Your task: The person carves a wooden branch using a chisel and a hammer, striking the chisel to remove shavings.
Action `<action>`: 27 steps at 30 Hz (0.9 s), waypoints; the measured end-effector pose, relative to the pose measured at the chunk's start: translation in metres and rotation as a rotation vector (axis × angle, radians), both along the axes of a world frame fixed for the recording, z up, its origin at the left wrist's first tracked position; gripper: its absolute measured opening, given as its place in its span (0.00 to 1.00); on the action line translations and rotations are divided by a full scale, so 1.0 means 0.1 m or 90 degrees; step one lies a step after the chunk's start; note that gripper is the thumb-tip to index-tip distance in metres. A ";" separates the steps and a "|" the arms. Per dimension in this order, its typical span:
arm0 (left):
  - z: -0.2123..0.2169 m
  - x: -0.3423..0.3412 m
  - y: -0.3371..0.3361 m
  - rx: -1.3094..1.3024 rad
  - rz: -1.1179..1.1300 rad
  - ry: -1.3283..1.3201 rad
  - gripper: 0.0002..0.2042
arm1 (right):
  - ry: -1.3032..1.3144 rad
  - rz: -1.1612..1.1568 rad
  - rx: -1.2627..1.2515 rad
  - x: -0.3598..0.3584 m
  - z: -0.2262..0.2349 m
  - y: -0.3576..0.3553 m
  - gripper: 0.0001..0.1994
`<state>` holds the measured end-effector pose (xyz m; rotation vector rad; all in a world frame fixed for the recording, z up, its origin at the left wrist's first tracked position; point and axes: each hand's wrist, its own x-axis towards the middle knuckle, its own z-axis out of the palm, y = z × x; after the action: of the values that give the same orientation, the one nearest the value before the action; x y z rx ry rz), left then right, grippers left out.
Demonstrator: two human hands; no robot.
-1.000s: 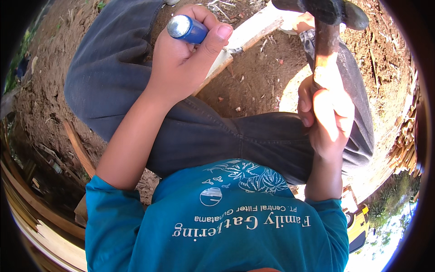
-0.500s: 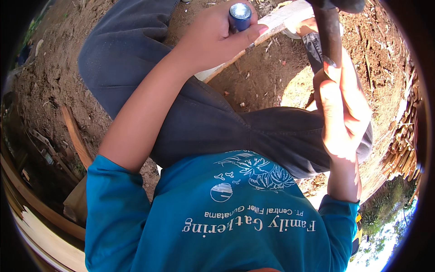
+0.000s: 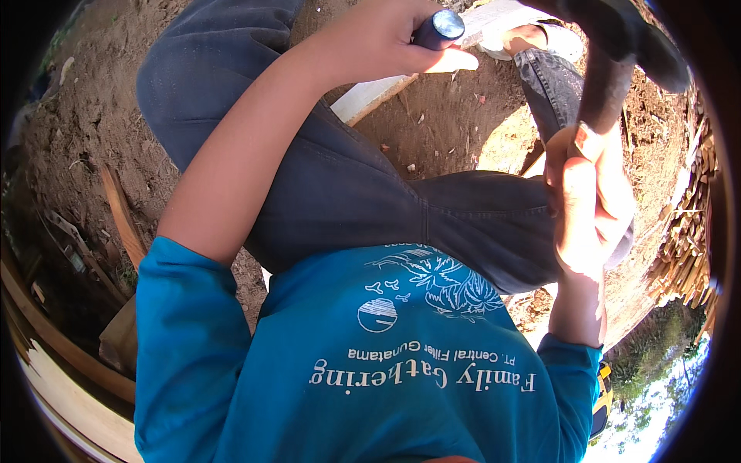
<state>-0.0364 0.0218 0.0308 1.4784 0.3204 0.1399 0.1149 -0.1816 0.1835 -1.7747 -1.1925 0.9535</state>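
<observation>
My left hand (image 3: 386, 42) is closed round a blue-handled chisel (image 3: 446, 28), whose flat, shiny handle end faces up; its blade is hidden below the hand. Beneath that hand lies a pale wooden board (image 3: 369, 99), partly covered by my hand and leg. My right hand (image 3: 588, 189) grips the handle of a hammer (image 3: 606, 89), with the fingers wrapped round it and the thumb along it. The dark hammer head hangs at the upper right, apart from the chisel.
My bent legs in dark trousers (image 3: 332, 181) frame the work. A person's foot (image 3: 525, 40) rests near the board's far end. Brown earth (image 3: 440, 131) with wood chips surrounds it. Thin sticks (image 3: 687, 247) are stacked at right; planks (image 3: 77, 401) lie at lower left.
The hammer has swung to the right, and its head shows more fully. My right hand has shifted slightly right. The chisel's handle end has moved right and tilted; my left thumb is straighter.
</observation>
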 end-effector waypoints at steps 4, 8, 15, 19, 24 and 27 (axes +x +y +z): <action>-0.07 0.09 0.05 0.181 -0.020 0.005 0.16 | -0.125 -0.020 -0.093 -0.02 -0.09 0.01 0.19; 0.09 0.15 0.05 0.142 -0.054 0.028 0.18 | 0.049 -0.105 0.014 0.02 0.01 -0.16 0.15; 0.01 0.18 -0.01 0.244 -0.048 -0.041 0.18 | 0.032 -0.088 0.029 -0.02 0.02 -0.24 0.15; 0.03 0.25 0.04 0.243 -0.072 -0.038 0.18 | -0.137 -0.052 -0.118 0.08 -0.08 -0.32 0.15; 0.08 0.36 0.08 0.295 -0.125 -0.010 0.18 | 0.012 -0.128 -0.029 0.02 -0.03 -0.28 0.14; 0.10 0.41 0.10 0.339 -0.193 -0.004 0.15 | -0.075 -0.072 -0.155 0.03 -0.06 -0.21 0.15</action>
<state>0.0045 0.0319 0.0403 2.0334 0.0474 -0.0179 0.1181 -0.2029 0.1780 -2.0942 -1.0699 0.9709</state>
